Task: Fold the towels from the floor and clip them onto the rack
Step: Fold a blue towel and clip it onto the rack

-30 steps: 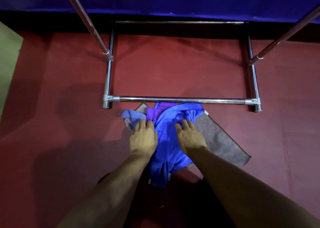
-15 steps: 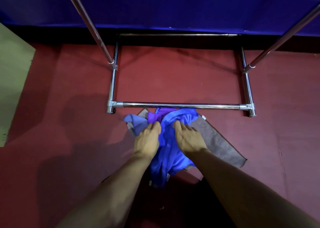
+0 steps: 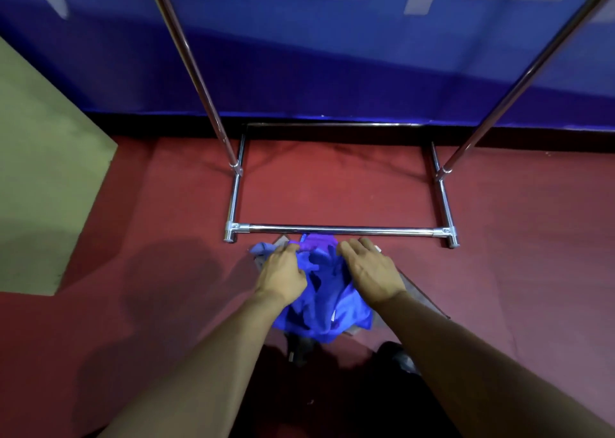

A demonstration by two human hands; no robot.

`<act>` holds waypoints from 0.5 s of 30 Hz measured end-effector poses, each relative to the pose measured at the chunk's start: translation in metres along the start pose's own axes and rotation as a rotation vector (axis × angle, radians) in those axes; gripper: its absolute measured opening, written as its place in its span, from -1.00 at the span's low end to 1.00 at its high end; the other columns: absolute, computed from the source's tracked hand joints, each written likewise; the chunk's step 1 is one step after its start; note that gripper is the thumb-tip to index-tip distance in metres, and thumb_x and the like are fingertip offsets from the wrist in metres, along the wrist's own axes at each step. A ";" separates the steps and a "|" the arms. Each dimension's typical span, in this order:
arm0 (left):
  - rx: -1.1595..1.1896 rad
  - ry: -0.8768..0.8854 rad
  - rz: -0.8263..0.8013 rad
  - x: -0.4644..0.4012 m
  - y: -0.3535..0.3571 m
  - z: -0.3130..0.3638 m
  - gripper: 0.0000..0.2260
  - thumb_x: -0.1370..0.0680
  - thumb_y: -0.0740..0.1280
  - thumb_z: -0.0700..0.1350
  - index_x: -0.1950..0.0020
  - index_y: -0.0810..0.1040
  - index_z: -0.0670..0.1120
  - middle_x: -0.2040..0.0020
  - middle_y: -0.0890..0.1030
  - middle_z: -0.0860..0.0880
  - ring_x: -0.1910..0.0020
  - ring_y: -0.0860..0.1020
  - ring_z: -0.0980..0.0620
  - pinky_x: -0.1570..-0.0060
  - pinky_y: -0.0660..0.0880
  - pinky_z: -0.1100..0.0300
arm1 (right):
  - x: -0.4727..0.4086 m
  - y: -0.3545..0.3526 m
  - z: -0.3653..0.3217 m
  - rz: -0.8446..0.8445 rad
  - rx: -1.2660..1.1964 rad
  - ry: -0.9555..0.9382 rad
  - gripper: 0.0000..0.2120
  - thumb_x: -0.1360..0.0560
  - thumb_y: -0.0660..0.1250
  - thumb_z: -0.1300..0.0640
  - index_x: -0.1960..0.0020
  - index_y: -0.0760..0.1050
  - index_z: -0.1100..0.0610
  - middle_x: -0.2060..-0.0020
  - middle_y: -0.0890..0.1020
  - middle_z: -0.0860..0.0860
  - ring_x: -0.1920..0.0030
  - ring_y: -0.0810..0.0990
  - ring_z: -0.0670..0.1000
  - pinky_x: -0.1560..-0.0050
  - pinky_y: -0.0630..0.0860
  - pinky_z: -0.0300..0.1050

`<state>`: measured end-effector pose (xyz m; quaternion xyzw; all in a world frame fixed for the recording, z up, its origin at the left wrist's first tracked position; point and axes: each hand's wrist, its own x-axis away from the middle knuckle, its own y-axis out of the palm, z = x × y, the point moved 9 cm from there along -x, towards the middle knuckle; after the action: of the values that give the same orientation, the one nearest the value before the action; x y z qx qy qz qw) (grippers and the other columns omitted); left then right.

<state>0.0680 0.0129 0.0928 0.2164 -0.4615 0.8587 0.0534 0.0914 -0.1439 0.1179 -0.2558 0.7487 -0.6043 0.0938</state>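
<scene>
While both hands rest on the towel pile (image 3: 319,301) at lower centre of the head view, left hand (image 3: 282,276) curls closed into blue cloth; right hand (image 3: 369,273) lies flat, gripping nothing. Rack (image 3: 336,229) sits just above.

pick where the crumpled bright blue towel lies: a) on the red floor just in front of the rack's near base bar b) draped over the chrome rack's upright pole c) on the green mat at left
a: the crumpled bright blue towel lies on the red floor just in front of the chrome rack's near base bar, with the left hand and right hand on it.
</scene>
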 end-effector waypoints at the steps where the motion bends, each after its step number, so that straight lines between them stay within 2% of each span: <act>1: -0.004 0.005 0.019 0.004 -0.010 0.004 -0.51 -0.45 0.24 -0.30 -0.39 0.45 -0.09 -0.34 0.54 -0.09 -0.31 0.50 -0.19 -0.28 0.44 -0.01 | 0.003 -0.013 -0.005 0.029 0.035 -0.019 -0.96 -0.52 0.24 0.13 0.08 0.44 0.09 0.04 0.50 0.06 -0.07 0.48 0.15 0.33 0.37 0.00; 2: -0.003 0.010 0.046 0.009 -0.022 0.009 -0.49 -0.42 0.23 -0.31 -0.37 0.47 -0.07 -0.29 0.57 -0.10 -0.28 0.50 -0.19 -0.27 0.44 0.00 | 0.004 -0.024 -0.007 0.036 0.051 -0.014 -0.91 -0.51 0.28 0.15 0.16 0.41 0.09 0.05 0.47 0.06 -0.07 0.45 0.14 0.35 0.30 -0.03; 4: 0.041 0.012 0.092 0.019 -0.047 0.019 -0.48 -0.38 0.21 -0.34 -0.31 0.51 -0.05 -0.18 0.64 -0.10 -0.21 0.53 -0.19 -0.20 0.46 0.06 | 0.009 -0.047 -0.008 0.027 0.060 0.033 -0.86 -0.53 0.25 0.17 0.20 0.37 0.09 -0.03 0.42 0.08 -0.07 0.40 0.16 0.35 0.33 0.00; 6: 0.159 -0.003 0.109 0.030 -0.071 0.027 -0.50 -0.38 0.17 -0.37 -0.25 0.55 -0.03 -0.09 0.67 -0.06 -0.14 0.59 -0.15 -0.11 0.49 0.12 | 0.015 -0.072 -0.003 0.040 0.079 0.097 -0.95 -0.54 0.23 0.21 0.08 0.45 0.13 -0.18 0.41 0.10 -0.09 0.49 0.23 0.24 0.42 0.01; 8: 0.236 0.009 0.147 0.040 -0.095 0.030 -0.50 -0.37 0.13 -0.40 -0.16 0.57 0.01 -0.02 0.67 -0.01 -0.07 0.61 -0.12 -0.04 0.51 0.15 | 0.022 -0.089 0.001 -0.030 0.097 0.151 -0.86 -0.54 0.21 0.23 -0.05 0.49 0.12 -0.18 0.46 0.10 -0.08 0.59 0.26 0.14 0.44 0.02; 12: 0.230 0.105 0.197 0.060 -0.126 0.038 -0.46 -0.39 0.09 -0.43 -0.22 0.55 0.00 -0.20 0.61 -0.07 -0.18 0.56 -0.11 -0.22 0.46 0.09 | 0.032 -0.125 -0.006 0.016 0.097 0.195 -0.80 -0.53 0.22 0.22 -0.07 0.57 0.15 -0.06 0.61 0.12 -0.09 0.60 0.21 0.03 0.51 0.01; 15: 0.319 0.161 0.260 0.074 -0.144 0.051 -0.51 -0.48 0.10 -0.42 -0.25 0.53 0.01 -0.23 0.60 0.00 -0.20 0.55 -0.04 -0.18 0.40 0.24 | 0.036 -0.141 -0.018 0.068 0.034 0.233 -0.76 -0.50 0.20 0.20 -0.06 0.61 0.16 -0.08 0.58 0.11 -0.13 0.56 0.20 -0.04 0.50 0.00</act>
<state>0.0602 0.0456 0.2593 0.0916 -0.3383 0.9349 -0.0561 0.0901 -0.1656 0.2626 -0.1566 0.7524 -0.6391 0.0308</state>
